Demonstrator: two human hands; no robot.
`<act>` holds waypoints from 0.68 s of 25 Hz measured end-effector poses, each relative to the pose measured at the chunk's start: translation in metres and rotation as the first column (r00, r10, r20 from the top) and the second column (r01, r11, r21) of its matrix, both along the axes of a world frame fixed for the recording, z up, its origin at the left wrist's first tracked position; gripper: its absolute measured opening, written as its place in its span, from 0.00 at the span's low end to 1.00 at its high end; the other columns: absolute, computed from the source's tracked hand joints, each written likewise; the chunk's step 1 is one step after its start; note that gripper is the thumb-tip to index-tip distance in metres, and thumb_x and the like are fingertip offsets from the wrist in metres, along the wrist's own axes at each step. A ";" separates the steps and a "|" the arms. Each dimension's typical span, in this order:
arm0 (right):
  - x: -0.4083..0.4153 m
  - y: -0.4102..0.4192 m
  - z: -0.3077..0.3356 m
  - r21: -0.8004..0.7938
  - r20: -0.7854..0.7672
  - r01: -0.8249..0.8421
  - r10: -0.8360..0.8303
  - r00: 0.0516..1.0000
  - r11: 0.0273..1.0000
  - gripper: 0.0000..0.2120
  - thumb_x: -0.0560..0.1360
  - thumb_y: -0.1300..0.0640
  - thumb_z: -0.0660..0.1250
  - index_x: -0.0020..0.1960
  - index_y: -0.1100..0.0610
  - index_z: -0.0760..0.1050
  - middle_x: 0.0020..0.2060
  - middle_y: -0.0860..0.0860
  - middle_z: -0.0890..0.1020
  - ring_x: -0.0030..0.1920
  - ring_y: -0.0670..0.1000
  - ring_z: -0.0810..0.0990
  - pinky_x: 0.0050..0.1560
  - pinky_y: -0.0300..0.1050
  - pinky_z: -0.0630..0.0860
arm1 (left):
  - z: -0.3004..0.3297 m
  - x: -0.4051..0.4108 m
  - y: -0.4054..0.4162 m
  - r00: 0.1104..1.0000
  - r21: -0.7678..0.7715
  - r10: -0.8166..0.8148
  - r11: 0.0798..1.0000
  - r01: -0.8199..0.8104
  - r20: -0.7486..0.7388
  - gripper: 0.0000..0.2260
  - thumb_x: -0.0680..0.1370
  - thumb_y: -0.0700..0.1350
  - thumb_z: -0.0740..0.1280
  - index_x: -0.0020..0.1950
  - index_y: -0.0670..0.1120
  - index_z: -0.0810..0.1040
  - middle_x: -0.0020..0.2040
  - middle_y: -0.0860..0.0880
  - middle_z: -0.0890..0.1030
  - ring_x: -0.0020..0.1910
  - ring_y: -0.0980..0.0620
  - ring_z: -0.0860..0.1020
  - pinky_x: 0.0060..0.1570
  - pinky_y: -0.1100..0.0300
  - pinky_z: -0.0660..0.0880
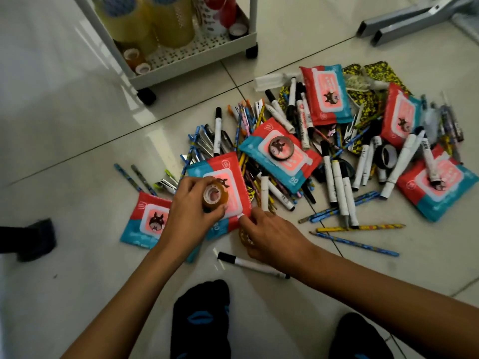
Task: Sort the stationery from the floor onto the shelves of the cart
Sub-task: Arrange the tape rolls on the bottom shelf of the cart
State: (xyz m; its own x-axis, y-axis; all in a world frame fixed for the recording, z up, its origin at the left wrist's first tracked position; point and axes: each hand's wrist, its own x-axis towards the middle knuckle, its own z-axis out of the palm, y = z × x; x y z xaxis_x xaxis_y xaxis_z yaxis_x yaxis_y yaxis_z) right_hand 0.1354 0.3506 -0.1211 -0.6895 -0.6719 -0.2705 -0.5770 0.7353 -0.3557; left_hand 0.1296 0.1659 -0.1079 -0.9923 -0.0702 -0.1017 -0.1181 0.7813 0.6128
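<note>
So the left hand [190, 211] has its fingers curled round a small amber tape roll [215, 195], core hole facing up at the camera, held just over the nearest wipes pack [228, 182]. The right hand [269, 237] is down low with its fingers bent at the near edge of that same pack; there's something small, round and orange-brown [245, 237] tucked under the fingertips, probably another little tape roll, but I can't tell if it's actually gripped or just touched. The cart [197, 63] sits up and to the left of both hands, well apart, and its bottom shelf already has big tape rolls [145, 22] and a couple of small ones [137, 60], so my guess is that's where this roll goes. The left hand is the nearer one to the cart, so it's a reach forward and left. Everything else, the markers [334, 177], pencils [360, 226] and other packs, lies off to the right of the fingers.
</note>
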 end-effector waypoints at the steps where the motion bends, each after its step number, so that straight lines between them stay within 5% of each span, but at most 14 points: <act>1: 0.001 -0.001 0.000 -0.001 -0.005 -0.005 0.005 1.000 1.000 0.17 0.78 0.55 0.61 0.64 0.61 0.69 0.54 0.61 0.74 0.47 0.62 0.77 0.39 0.52 0.76 | 0.000 -0.001 -0.001 1.000 0.003 0.010 1.000 -0.010 0.010 0.24 0.70 0.44 0.76 0.64 0.46 0.74 0.56 0.50 0.69 0.54 0.59 0.67 0.46 0.84 0.60; 10: -0.007 -0.007 0.015 0.012 0.079 0.027 -0.028 0.997 1.000 0.17 0.76 0.50 0.64 0.61 0.57 0.69 0.55 0.57 0.75 0.50 0.58 0.77 0.42 0.44 0.69 | 0.014 -0.036 -0.017 0.998 0.027 0.058 0.998 -0.059 0.011 0.25 0.71 0.50 0.75 0.66 0.48 0.73 0.55 0.52 0.71 0.53 0.59 0.69 0.45 0.75 0.64; 13: -0.036 -0.015 0.036 0.044 0.084 0.070 -0.073 0.994 0.997 0.21 0.73 0.46 0.67 0.62 0.54 0.69 0.56 0.54 0.74 0.52 0.57 0.77 0.43 0.43 0.68 | 0.022 -0.063 -0.031 0.997 0.030 0.075 0.997 -0.074 -0.007 0.26 0.71 0.50 0.74 0.67 0.48 0.73 0.56 0.52 0.69 0.53 0.58 0.69 0.50 0.66 0.68; 17: -0.102 -0.036 0.072 -0.018 0.091 0.196 -0.194 0.977 0.980 0.23 0.72 0.45 0.70 0.64 0.51 0.70 0.56 0.50 0.74 0.55 0.52 0.75 0.47 0.41 0.71 | 0.038 -0.108 -0.055 0.996 0.006 0.070 0.998 -0.070 -0.062 0.26 0.70 0.50 0.75 0.66 0.47 0.74 0.54 0.50 0.69 0.53 0.54 0.71 0.50 0.66 0.65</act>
